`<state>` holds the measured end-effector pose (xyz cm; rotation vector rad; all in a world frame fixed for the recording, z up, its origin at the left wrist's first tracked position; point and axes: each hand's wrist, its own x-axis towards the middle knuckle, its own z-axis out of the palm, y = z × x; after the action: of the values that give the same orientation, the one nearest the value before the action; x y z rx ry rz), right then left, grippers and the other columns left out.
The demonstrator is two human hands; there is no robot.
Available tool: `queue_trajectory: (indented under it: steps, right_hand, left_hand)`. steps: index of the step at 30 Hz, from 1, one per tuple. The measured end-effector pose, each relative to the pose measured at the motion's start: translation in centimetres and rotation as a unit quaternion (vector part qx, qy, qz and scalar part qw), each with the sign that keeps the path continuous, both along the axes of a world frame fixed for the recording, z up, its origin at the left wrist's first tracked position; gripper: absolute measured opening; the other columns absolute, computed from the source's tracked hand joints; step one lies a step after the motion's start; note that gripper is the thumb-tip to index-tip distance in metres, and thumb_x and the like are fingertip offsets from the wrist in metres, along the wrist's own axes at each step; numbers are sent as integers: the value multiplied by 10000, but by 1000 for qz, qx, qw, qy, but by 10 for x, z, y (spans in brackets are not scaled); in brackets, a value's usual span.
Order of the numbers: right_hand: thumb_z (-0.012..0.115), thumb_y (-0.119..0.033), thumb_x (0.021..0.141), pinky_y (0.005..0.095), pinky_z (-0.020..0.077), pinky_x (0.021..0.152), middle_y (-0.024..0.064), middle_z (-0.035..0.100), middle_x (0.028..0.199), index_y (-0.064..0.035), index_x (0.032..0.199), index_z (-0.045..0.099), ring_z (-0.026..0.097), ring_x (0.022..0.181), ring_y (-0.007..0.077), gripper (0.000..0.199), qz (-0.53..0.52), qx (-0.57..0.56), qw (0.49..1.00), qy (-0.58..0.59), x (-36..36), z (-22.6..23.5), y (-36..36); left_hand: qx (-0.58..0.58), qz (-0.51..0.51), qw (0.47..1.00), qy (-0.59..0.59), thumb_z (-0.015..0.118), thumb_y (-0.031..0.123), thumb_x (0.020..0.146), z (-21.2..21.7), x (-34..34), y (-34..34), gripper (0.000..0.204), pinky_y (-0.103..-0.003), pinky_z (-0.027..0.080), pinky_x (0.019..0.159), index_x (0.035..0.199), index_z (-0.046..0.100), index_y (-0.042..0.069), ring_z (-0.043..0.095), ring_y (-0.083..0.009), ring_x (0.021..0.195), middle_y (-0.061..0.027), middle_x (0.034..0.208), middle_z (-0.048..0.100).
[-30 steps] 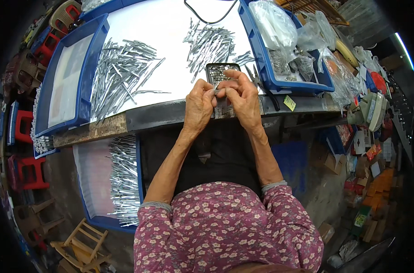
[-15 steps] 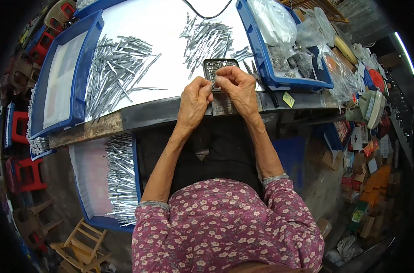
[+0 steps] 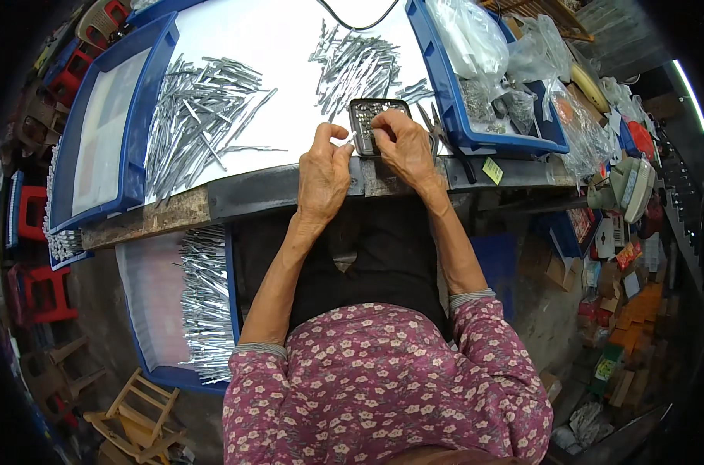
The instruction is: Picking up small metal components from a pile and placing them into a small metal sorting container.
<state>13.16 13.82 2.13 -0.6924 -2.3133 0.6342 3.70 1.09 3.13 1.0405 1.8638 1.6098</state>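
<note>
At the table's near edge my left hand has thumb and forefinger closed on a small silvery metal piece, too small to name. My right hand reaches over a small dark tray of tiny shiny metal parts. Its thumb and fingers are pinched together; anything between them is hidden. Beyond the tray lies a pile of slim metal rods. A larger pile of similar rods spreads to the left. Pliers lie just right of the tray.
A blue tray stands at the left; another blue bin with plastic bags is at the right. Below the table edge, a blue-rimmed bin holds many rods. A wooden stool and red stools stand on the floor.
My hands, together before, have moved apart. The left has shifted slightly left and nearer me with the small metal piece; the right has shifted a little right, over the dark tray.
</note>
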Motion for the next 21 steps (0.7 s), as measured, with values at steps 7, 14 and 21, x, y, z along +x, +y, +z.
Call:
queue_trajectory:
  steps: [7,14,21]
  right_hand:
    - [587,-57,733,361,453,565,156,576,708,4,797,568,584,632,310,91,27,66,997,-18,-9,-5,2]
    - [583,-30,709,401,431,541,172,550,686,-19,768,518,558,634,356,89,33,140,989,-16,-12,-15,8]
    - [587,-19,695,429,376,493,169,465,624,-17,791,415,488,558,369,197,60,178,982,-24,-14,-21,9]
  left_hand:
    - [12,-4,999,35,474,36,833,-1,-1,0,125,-271,292,434,958,480,39,361,-84,467,-17,505,404]
    - [44,-2,997,56,476,16,837,-7,1,2,85,-339,287,395,921,467,26,395,-188,376,-109,451,376]
    - [54,-11,998,23,461,24,844,-16,0,0,67,-323,273,379,898,500,27,371,-130,375,-70,440,375]
